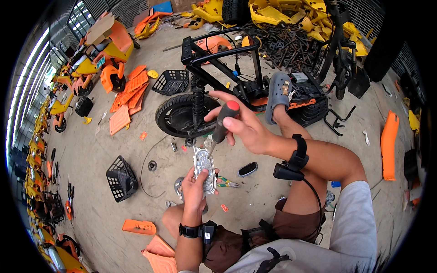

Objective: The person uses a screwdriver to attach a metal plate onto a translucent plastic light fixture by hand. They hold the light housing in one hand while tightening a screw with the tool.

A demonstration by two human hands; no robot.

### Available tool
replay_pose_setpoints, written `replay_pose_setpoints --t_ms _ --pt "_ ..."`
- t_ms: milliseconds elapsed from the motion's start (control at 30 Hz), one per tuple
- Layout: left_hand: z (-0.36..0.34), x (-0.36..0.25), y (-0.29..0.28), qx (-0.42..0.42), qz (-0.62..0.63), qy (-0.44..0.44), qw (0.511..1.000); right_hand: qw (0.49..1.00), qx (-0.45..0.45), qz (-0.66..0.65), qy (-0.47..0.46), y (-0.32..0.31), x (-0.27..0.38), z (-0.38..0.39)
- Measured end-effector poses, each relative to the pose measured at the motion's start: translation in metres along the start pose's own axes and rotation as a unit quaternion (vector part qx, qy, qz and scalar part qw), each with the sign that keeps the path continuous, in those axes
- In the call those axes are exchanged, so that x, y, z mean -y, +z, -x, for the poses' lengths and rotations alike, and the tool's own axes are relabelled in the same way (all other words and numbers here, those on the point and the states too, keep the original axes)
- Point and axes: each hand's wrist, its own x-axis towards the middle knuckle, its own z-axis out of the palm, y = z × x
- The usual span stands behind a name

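Note:
An oval, clear-and-silver lamp unit is pinched between the thumb and fingers of my left hand. My right hand is closed around the black handle of a screwdriver with a red end. Its shaft points down at the upper part of the lamp; whether the tip touches it I cannot tell. Just right of the lamp, pliers with green and yellow handles lie on the floor. An oval, dark-rimmed part rests farther right.
Ahead stands a stripped black scooter frame with its rear wheel. Black baskets and orange panels lie to the left. A long orange panel is at right. Yellow scrap and dark metal parts are heaped behind.

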Motion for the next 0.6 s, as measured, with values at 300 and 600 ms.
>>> replay_pose_setpoints --t_ms 300,600 --pt "0.002 0.001 0.001 -0.008 -0.009 -0.004 1.0 0.996 -0.008 0.062 -0.064 0.011 0.007 0.001" --pt "-0.001 0.001 0.007 -0.012 -0.029 0.008 0.999 0.991 -0.017 0.114 -0.072 0.007 0.009 -0.005"
